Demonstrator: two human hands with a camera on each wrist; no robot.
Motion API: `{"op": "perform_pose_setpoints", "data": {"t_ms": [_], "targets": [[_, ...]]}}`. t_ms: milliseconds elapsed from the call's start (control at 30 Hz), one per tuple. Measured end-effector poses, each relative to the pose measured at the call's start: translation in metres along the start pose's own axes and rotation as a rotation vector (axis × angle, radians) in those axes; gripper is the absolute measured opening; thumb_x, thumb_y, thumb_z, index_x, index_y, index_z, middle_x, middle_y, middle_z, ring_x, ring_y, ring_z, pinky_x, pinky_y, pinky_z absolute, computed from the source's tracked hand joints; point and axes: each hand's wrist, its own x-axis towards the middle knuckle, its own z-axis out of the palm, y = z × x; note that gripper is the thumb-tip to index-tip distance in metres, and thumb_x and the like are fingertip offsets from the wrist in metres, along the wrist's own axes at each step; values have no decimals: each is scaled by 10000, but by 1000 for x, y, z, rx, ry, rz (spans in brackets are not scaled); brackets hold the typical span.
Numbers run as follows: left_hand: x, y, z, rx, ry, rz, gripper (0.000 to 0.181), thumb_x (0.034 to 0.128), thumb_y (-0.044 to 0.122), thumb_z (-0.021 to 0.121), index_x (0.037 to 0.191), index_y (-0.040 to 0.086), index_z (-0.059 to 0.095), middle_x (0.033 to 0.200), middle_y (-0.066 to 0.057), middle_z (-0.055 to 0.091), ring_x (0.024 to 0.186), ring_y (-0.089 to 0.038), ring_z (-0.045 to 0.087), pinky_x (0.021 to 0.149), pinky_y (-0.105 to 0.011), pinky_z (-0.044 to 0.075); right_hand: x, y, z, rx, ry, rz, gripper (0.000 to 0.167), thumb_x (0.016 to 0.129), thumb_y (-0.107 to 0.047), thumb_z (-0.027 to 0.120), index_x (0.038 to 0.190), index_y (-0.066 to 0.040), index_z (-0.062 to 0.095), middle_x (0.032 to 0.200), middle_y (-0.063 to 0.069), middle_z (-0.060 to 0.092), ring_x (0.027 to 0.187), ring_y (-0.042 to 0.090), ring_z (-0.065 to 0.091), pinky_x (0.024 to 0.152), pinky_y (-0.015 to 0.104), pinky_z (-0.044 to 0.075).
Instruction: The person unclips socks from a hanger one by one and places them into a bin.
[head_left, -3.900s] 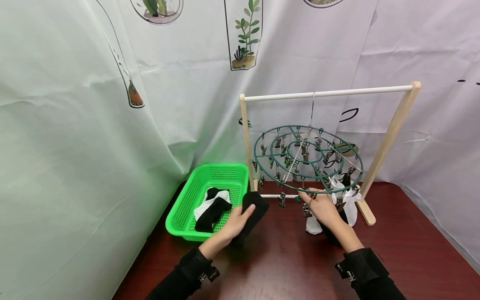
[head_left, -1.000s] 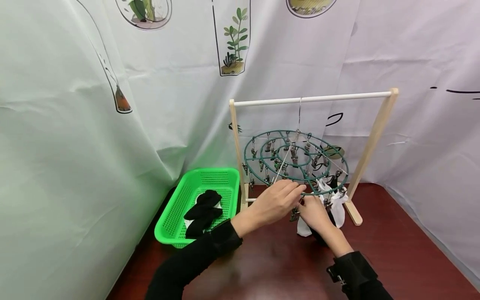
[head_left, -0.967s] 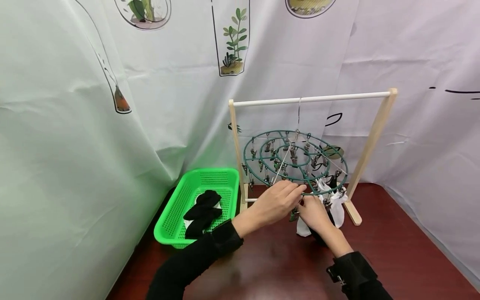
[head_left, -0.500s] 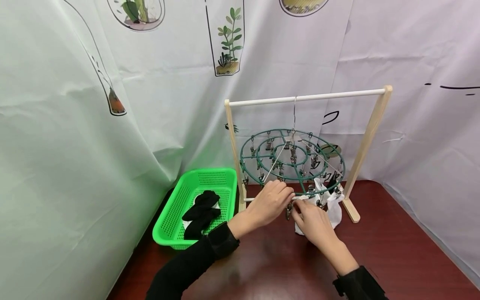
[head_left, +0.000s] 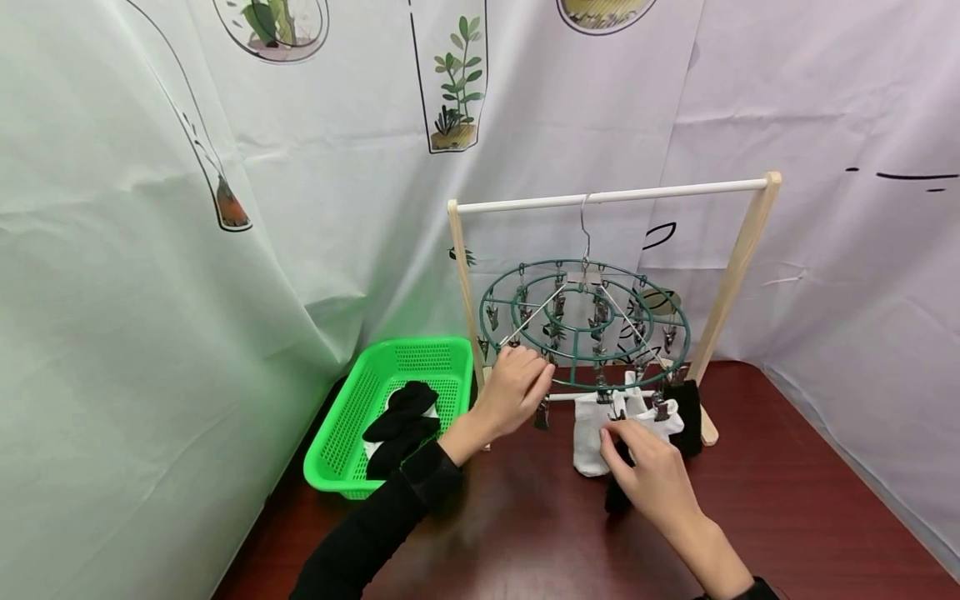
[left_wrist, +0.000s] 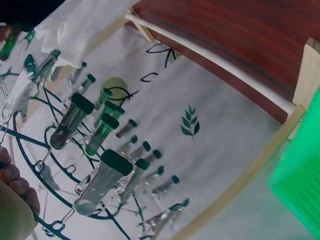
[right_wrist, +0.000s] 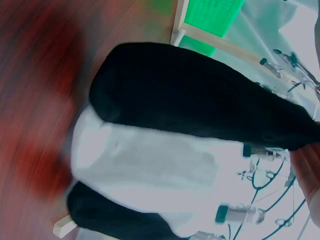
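In the head view a round green clip hanger (head_left: 573,379) hangs from a rod. My left hand (head_left: 510,392) grips its near-left rim with curled fingers, seen at the edge of the left wrist view. My right hand (head_left: 651,475) is at the near-right rim, thumb and index finger pinching the top of a black sock (right_wrist: 190,92), which hangs down beside a clip. The exact pinch point is partly hidden. Beside it hang white socks (head_left: 590,437) and another black sock (head_left: 686,417), held by metal clips.
A wooden stand with a white rod (head_left: 525,202) carries the hanger. To its left, a green basket (head_left: 330,454) holds black and white socks (head_left: 405,425). Many clips with green tips (left_wrist: 116,163) dangle from the rings. Dark red table (head_left: 525,533) below, printed curtain (head_left: 375,167) behind.
My left hand took a black sock to the hanger beside my right hand, then moved left along the rim. The hanger has turned, and the clipped socks shifted. My right hand is now nearer me.
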Motion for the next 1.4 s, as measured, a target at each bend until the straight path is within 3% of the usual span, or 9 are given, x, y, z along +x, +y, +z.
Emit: {"op": "perform_pose_setpoints", "data": {"t_ms": [333, 567, 700, 833, 933, 1033, 1133, 1233, 1400], "targets": [[-4, -22, 1, -151, 39, -124, 337, 972, 90, 488, 637, 129, 473, 671, -10, 394, 715, -181, 393, 840, -364, 378, -2, 0, -6, 73, 53, 7, 130, 824, -35, 649, 923, -92, 711, 877, -55, 689, 761, 88, 647, 736, 140, 473], [-4, -35, -1, -226, 9, -175, 385, 920, 48, 507, 567, 128, 375, 604, -1, 310, 651, -160, 333, 793, -347, 349, -2, -3, -5, 71, -58, 162, 162, 835, 14, 696, 959, -91, 699, 917, -25, 695, 860, 142, 661, 830, 80, 435], [-3, -40, -1, -261, -15, -201, 403, 913, 48, 497, 554, 136, 336, 599, 12, 271, 650, -155, 324, 788, -338, 326, 5, -7, 3, 99, -175, 295, 177, 910, -93, 675, 1085, -67, 692, 1045, 32, 713, 955, 223, 680, 839, 243, 515], [-4, -43, -1, -279, -36, -227, 411, 911, 31, 509, 559, 149, 333, 607, 25, 268, 676, -145, 343, 786, -325, 312, 17, -10, 16, 125, -340, 446, 404, 964, -310, 628, 1271, -49, 620, 1235, 145, 667, 1089, 332, 651, 880, 507, 517], [-4, -44, -1, -272, -49, -235, 408, 913, 33, 515, 565, 155, 340, 611, 27, 285, 691, -141, 363, 783, -321, 318, 26, -11, 25, 90, -469, 547, 610, 953, -499, 580, 1353, -38, 559, 1287, 203, 631, 1074, 357, 648, 898, 551, 501], [-5, -45, 0, -258, -55, -234, 400, 922, 62, 503, 566, 155, 345, 611, 25, 296, 695, -144, 370, 782, -318, 324, 33, -12, 33, 42, -522, 581, 672, 939, -569, 556, 1310, -10, 590, 1070, 199, 702, 849, 274, 676, 821, 499, 527], [-4, -45, 1, -252, -51, -229, 404, 920, 59, 511, 561, 147, 350, 607, 15, 298, 693, -152, 374, 779, -323, 326, 36, -12, 39, 20, -487, 551, 547, 954, -502, 577, 1163, -5, 671, 790, 116, 688, 626, 155, 591, 681, 414, 525], [-3, -46, 1, -250, -43, -227, 406, 912, 50, 525, 555, 141, 354, 602, 10, 298, 689, -158, 377, 777, -328, 333, 37, -11, 43, 16, -446, 504, 386, 969, -401, 597, 1010, -31, 699, 652, 41, 621, 567, 119, 516, 604, 353, 475], [-4, -47, -1, -249, -34, -224, 397, 920, 87, 496, 552, 137, 356, 602, 7, 300, 691, -160, 378, 780, -325, 334, 35, -11, 43, 12, -421, 450, 312, 971, -301, 612, 991, 1, 689, 567, 12, 532, 560, 134, 504, 578, 352, 459]]}}
